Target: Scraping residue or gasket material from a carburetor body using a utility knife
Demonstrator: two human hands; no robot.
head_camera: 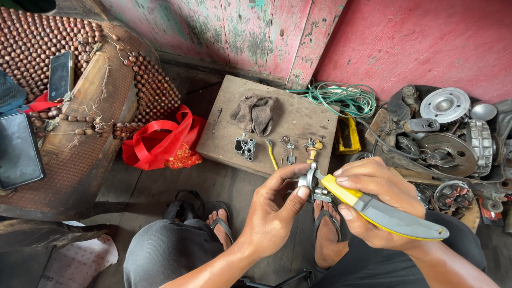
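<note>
Lower centre of frame: small metal part pinched in left hand fingers, right hand closed round yellow-grey tool, tip at part; step judged mid-working, calling for steady grip.

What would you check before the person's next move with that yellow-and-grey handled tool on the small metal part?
1. Left hand grips the small silver metal part between its fingertips: ok.
2. Right hand wraps the yellow-and-grey handled tool: ok.
3. Tool tip seated on the part: cannot tell, the fingers hide it.
4. Loose small metal pieces lie on the bare wooden board, away from its edge: ok.
5. Sandalled feet sit right below the part, so anything dropped lands there: not ok.
</note>
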